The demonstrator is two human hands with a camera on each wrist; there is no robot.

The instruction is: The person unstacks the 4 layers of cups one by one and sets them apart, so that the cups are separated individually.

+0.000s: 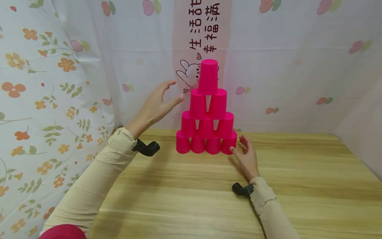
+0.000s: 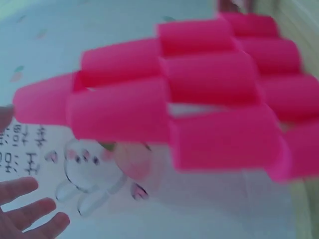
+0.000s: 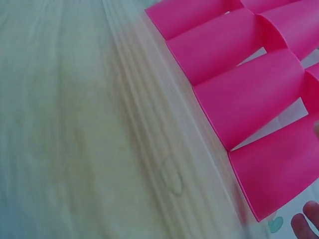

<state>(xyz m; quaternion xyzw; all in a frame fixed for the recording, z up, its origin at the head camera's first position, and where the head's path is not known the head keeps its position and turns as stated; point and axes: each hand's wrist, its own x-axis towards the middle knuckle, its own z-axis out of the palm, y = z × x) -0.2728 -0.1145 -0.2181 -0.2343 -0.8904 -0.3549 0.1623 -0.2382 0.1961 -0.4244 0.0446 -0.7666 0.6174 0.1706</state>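
Observation:
Pink cups stand upside down in a tiered pyramid, with a single top cup [image 1: 208, 78] and a bottom row of several. My left hand [image 1: 159, 104] is raised left of the upper tiers, thumb and fingers spread apart and nothing between them. In the left wrist view its fingers [image 2: 32, 211] spread below the top cup, and the thumb tip overlaps that cup's narrow end. Low on the right, my right hand [image 1: 247, 157] is beside the bottom right cup [image 1: 228, 145], its thumb overlapping the cup's front. The right wrist view shows loosely bent fingertips [image 3: 304, 224] past this cup's side.
The pyramid stands on a wood-grain table [image 1: 179, 192] near its back edge. Behind hangs a white curtain [image 1: 268, 76] with a rabbit drawing and writing; a floral curtain [image 1: 53, 99] is at the left. A red rounded thing [image 1: 62, 232] shows at the lower left.

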